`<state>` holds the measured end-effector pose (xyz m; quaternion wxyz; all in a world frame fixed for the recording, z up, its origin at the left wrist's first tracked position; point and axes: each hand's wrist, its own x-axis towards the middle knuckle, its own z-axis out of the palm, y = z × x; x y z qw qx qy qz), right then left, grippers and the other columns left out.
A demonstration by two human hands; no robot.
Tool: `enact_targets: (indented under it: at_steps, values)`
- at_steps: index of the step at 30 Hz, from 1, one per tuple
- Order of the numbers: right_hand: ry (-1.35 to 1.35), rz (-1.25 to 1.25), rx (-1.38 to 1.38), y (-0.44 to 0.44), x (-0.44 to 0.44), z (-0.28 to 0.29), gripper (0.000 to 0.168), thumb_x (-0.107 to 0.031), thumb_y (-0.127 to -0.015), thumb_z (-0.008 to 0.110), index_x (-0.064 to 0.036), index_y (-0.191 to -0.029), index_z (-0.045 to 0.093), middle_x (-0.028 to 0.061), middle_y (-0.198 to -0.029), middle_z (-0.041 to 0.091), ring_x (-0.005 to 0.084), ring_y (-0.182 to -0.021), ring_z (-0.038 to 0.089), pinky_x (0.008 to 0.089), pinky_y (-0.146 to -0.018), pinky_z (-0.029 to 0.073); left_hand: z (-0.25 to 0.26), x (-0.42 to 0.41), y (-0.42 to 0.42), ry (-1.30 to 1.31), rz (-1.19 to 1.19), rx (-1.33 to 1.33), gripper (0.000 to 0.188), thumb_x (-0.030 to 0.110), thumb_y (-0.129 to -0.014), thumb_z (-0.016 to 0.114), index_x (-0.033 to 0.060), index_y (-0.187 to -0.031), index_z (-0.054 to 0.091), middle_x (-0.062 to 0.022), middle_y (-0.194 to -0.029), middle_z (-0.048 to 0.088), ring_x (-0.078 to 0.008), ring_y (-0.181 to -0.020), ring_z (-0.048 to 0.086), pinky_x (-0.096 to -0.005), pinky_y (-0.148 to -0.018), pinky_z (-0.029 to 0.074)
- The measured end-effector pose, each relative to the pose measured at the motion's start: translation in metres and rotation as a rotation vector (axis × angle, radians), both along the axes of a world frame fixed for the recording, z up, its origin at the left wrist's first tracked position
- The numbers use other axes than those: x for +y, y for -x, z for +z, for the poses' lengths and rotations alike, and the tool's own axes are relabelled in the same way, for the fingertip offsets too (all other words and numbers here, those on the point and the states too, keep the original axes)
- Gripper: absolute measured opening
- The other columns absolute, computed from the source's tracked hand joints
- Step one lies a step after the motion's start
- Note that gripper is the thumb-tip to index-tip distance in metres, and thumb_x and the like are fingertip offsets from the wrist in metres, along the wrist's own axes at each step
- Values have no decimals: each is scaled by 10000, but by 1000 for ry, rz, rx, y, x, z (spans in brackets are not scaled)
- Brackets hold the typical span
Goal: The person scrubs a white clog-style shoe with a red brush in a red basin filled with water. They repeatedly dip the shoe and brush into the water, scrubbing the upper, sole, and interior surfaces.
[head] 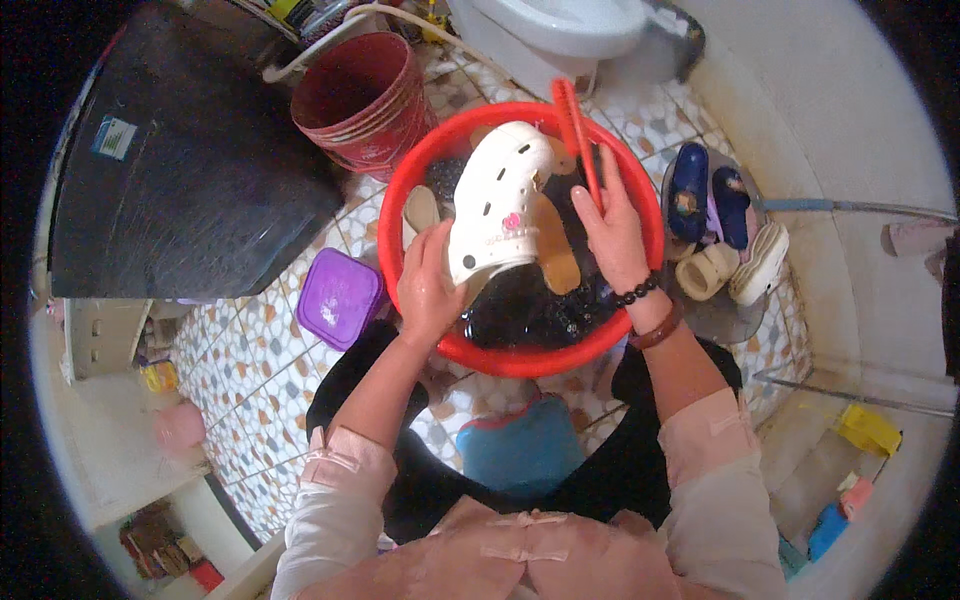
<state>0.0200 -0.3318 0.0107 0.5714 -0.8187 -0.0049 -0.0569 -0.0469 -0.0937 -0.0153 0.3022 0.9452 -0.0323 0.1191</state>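
My left hand [430, 281] grips the heel end of a white foam clog [491, 184], tilted with its toe pointing away from me. A pink charm and small beads decorate the clog's upper. In my right hand [616, 232] is a red scrubbing brush [574, 135], bristles to the left, held upright beside the clog without touching it. Both are over a round red basin [517, 365] of dark water. Tan insoles or soles [556, 251] lie in the basin behind the clog, and a beige sole-shaped piece [421, 210] shows by its left wall.
A dark red bucket [360, 105] stands behind the basin at left, near a purple lidded box [340, 298]. Several shoes, among them a navy pair [688, 191], rest on a tray [731, 326] at right. A toilet [562, 30] stands beyond. A blue stool or mat [521, 450] is between my legs.
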Motion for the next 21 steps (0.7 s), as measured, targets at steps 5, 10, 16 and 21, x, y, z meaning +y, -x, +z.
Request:
enact_targets:
  at_steps: [5,10,16,21]
  values:
    - [-255,36,211,-8,-7,-8,407,-222,-937,617,2,-1256,502,47,-874,596,158,-750,584,311,-709,502,-1,-1,3,71,-74,-40,777,-26,-599,726,106,-1327,489,-174,-1249,518,-367,-1168,514,-416,-982,443]
    - [-261,-48,71,-18,-8,-23,343,-259,-961,584,-5,-1178,507,38,-937,596,102,-730,572,246,-665,478,2,-4,7,72,-136,-127,825,-29,-556,735,87,-1332,479,-172,-1220,517,-371,-1164,505,-432,-985,436]
    - [-466,94,149,-7,2,-5,487,-392,-984,514,-89,-1327,349,11,-881,519,64,-616,466,210,-474,386,10,-6,13,81,-186,-174,865,-2,-523,779,89,-1329,481,-163,-1214,515,-360,-1132,516,-433,-958,441]
    - [-586,167,43,-5,3,-5,576,-432,-963,533,-109,-1372,289,7,-968,531,69,-624,482,201,-471,400,9,-7,12,61,-226,-238,903,35,-502,824,82,-1335,476,-158,-1216,512,-362,-1112,522,-431,-935,446]
